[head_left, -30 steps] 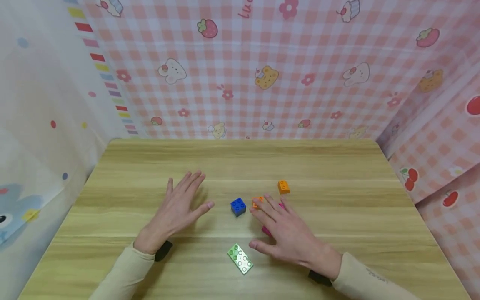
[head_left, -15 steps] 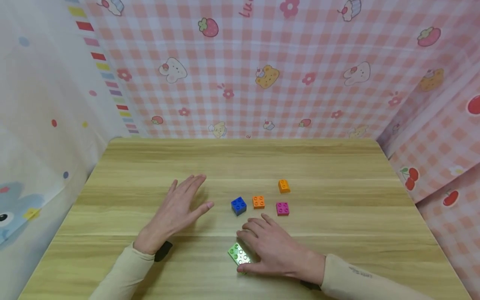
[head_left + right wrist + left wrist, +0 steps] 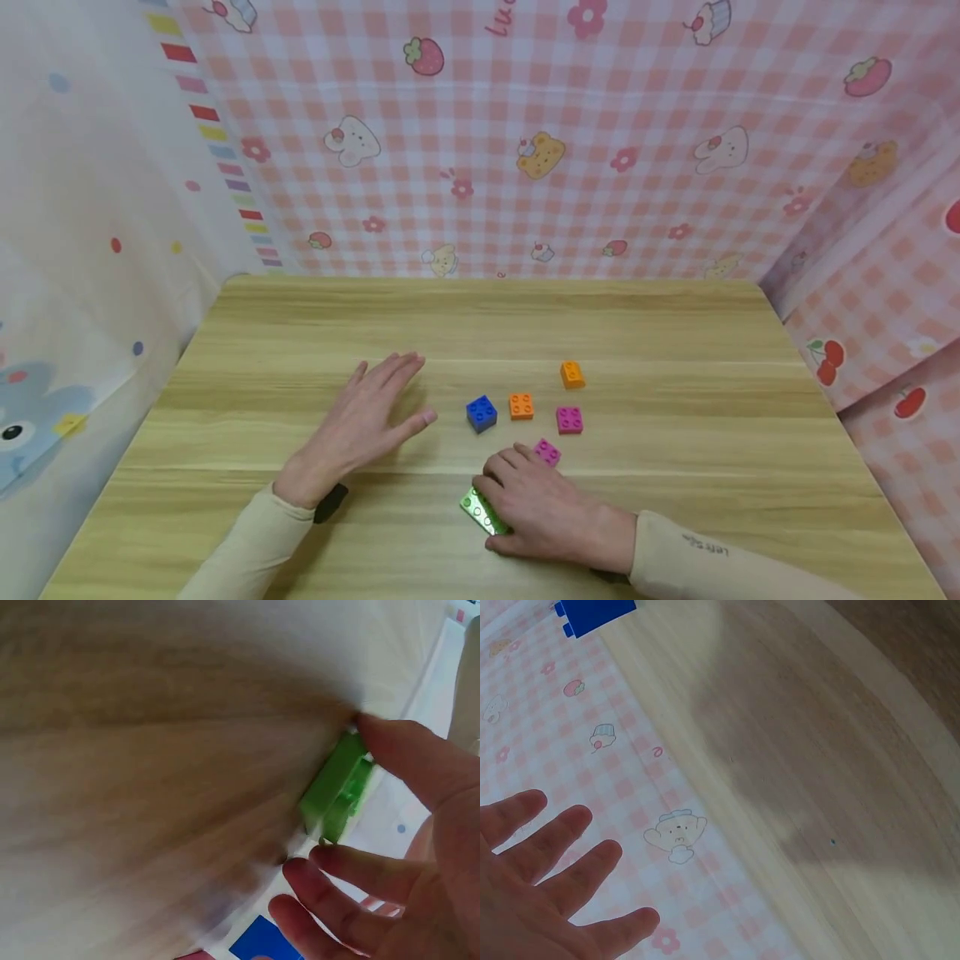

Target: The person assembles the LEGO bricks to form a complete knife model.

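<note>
My right hand curls over a flat green building block with studs on top. In the right wrist view the thumb meets one end of the green block and the index fingertip is at the other. Part of that block is hidden under the hand. My left hand hovers with fingers spread and holds nothing. Just right of its thumb sits a blue block, also at the top edge of the left wrist view. A pink block lies just beyond the right hand's knuckles.
Farther back on the wooden table are an orange block, a second pink block and a yellow-orange curved block. A pink checked cloth hangs behind the table, with more cloth at both sides.
My right hand has moved left and toward me, from over the pink and orange blocks to the green block, and its fingers have curled round it. The left hand stays nearly still.
</note>
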### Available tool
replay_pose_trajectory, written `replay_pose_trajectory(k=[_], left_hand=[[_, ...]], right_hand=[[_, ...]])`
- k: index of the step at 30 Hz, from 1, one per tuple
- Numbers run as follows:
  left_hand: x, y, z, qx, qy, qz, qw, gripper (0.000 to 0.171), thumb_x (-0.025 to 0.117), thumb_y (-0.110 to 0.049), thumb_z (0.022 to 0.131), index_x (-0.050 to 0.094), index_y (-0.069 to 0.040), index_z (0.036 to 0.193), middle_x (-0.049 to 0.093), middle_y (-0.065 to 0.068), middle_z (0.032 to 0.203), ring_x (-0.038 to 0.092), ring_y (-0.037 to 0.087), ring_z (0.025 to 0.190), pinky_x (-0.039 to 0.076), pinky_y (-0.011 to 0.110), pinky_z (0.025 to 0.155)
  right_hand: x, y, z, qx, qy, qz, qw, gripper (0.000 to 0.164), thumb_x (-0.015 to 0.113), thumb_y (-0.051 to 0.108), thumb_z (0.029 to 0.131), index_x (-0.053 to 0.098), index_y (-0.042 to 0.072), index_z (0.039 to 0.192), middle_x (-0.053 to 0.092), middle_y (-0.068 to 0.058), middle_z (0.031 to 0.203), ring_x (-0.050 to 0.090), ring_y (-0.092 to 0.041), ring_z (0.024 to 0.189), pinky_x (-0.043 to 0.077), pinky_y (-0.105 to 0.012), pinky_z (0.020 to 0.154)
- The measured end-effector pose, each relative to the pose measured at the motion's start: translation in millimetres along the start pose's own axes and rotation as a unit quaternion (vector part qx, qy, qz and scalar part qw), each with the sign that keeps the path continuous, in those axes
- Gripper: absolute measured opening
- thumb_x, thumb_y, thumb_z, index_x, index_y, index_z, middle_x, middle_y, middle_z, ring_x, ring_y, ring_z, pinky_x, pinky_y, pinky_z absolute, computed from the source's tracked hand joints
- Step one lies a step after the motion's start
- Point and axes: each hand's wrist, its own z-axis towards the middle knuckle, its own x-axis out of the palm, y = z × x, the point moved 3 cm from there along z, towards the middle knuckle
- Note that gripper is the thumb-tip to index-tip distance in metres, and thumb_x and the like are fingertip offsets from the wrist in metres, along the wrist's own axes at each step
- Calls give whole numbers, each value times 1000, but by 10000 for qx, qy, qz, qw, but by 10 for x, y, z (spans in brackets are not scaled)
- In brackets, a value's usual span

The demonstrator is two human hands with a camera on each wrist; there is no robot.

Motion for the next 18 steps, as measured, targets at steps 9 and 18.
replay_pose_trajectory(k=[9, 18], left_hand=[[102, -32, 90, 284, 228, 32, 9993, 81, 61, -62, 97, 44, -9, 156, 47, 14, 158, 40, 36, 147, 28, 62, 120], [249, -27, 227, 647, 1065, -544, 9907, 80, 66, -58, 97, 40, -15, 159, 41, 7, 163, 41, 30, 147, 36, 51, 119]], right_hand=[[-38, -13, -52, -73, -72, 267, 9996, 42, 71, 24, 96, 66, 8, 134, 64, -1, 115, 60, -15, 109, 50, -32, 103], [-100, -163, -173, 302, -201, 852, 9957, 45, 74, 18, 94, 66, 8, 136, 63, 0, 117, 58, -13, 105, 53, -28, 95]])
